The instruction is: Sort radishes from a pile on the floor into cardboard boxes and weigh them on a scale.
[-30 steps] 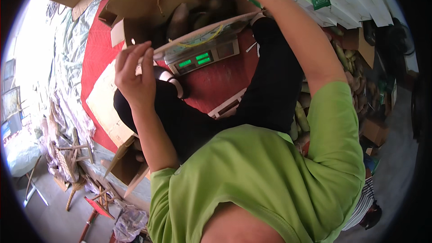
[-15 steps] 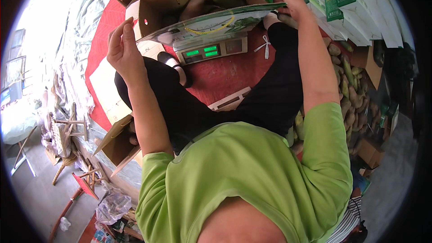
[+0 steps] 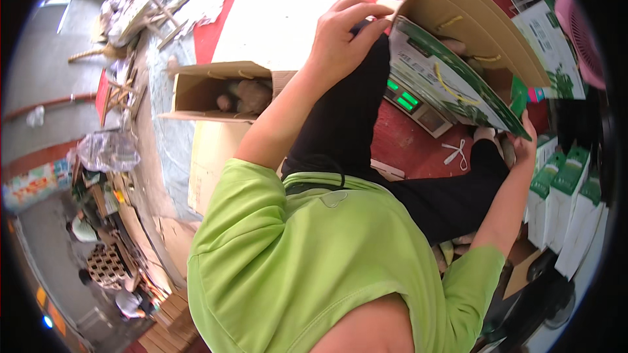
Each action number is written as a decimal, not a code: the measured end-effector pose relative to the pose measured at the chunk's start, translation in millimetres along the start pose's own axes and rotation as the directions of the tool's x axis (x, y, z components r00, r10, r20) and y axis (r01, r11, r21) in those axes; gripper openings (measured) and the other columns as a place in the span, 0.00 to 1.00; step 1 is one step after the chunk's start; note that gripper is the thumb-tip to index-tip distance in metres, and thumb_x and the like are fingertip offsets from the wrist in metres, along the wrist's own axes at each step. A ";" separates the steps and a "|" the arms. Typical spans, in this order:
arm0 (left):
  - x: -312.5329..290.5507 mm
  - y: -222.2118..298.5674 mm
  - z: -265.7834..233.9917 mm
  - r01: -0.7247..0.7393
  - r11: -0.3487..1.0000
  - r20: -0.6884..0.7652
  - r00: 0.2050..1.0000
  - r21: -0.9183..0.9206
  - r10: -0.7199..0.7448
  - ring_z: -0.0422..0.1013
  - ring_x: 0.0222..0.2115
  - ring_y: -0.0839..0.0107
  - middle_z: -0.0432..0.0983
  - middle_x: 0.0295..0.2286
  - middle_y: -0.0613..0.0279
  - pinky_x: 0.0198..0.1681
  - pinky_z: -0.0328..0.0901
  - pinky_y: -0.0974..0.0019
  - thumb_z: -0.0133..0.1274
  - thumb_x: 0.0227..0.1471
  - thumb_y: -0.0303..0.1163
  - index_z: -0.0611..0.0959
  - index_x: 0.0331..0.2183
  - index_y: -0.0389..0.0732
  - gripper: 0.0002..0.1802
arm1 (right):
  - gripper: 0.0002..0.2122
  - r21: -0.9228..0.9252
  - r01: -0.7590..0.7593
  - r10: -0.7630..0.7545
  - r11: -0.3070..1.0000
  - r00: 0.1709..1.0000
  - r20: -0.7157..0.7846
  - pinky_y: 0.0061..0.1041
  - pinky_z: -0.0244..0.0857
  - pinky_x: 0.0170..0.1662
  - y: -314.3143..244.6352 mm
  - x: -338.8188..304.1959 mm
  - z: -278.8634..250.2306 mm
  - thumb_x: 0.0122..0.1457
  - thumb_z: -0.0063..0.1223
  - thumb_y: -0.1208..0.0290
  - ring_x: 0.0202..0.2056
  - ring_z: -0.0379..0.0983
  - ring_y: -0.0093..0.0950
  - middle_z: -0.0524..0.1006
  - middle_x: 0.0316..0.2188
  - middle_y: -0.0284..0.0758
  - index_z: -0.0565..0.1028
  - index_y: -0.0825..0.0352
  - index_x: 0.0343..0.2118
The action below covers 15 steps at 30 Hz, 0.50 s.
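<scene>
An open carton [image 3: 451,68] with a white and green printed front and yellow rope handles stands ahead of me, right of the middle. Brown tubers [image 3: 453,46] show inside it, mostly hidden by its walls. Under the carton is a scale [image 3: 418,110] with a lit green display. My left hand [image 3: 343,36] is closed, thumb and fingers pinching at the carton's near left corner. At the front panel's right end, my right hand [image 3: 525,140] has its fingers round the edge, beside a green flap [image 3: 518,95].
A second open carton [image 3: 196,95] holding tubers lies to my left, by a flat pale board [image 3: 261,29]. Slim green and white boxes [image 3: 562,186] stand at the right, below a pink basket-like thing [image 3: 582,39]. Wooden stools [image 3: 121,95] are at the far left. A white ribbon [image 3: 454,153] lies on red flooring.
The view has swung left, so the carton and scale appear farther right and slanted. My left hand has come onto the carton's corner; my right hand stays at its right end.
</scene>
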<state>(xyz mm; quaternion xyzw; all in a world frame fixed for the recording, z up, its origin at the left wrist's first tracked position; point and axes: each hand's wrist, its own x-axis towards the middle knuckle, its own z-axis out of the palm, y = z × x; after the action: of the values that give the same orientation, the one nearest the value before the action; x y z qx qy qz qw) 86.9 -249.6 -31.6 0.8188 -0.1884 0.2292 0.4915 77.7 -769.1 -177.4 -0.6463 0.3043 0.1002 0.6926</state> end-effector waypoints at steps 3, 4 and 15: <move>-34.7 -18.9 -42.3 0.123 0.990 -0.052 0.992 0.068 -0.119 0.74 0.31 0.61 0.77 0.28 0.56 0.36 0.67 0.65 0.58 0.47 0.27 0.83 0.34 0.40 0.08 | 0.17 0.117 0.055 -0.062 0.992 0.997 0.056 0.20 0.65 0.30 2.4 17.2 -6.2 0.61 0.46 0.53 0.30 0.74 0.22 0.78 0.34 0.28 0.74 0.60 0.43; -48.3 -26.1 -58.1 0.182 0.971 -0.035 0.983 0.157 -0.178 0.74 0.31 0.61 0.77 0.30 0.56 0.36 0.67 0.65 0.57 0.47 0.27 0.83 0.35 0.40 0.09 | 0.16 0.146 0.030 -0.029 0.989 1.000 -0.006 0.21 0.66 0.31 2.1 17.0 -7.1 0.62 0.46 0.54 0.31 0.75 0.24 0.78 0.34 0.30 0.74 0.62 0.43; -136.0 -71.0 -142.7 0.540 0.377 0.141 0.428 0.752 -0.893 0.75 0.30 0.55 0.78 0.28 0.49 0.35 0.69 0.58 0.57 0.47 0.41 0.82 0.33 0.37 0.17 | 0.17 0.262 0.021 -0.040 0.965 0.997 0.067 0.36 0.72 0.41 10.5 41.0 -27.2 0.63 0.44 0.57 0.39 0.76 0.33 0.78 0.39 0.38 0.73 0.67 0.45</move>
<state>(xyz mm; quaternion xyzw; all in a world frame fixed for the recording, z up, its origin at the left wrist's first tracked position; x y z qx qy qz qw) -14.3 -79.4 -100.2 0.9470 0.1646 -0.2121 0.1762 96.8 -804.0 -208.3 -0.5502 0.2798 0.0717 0.7835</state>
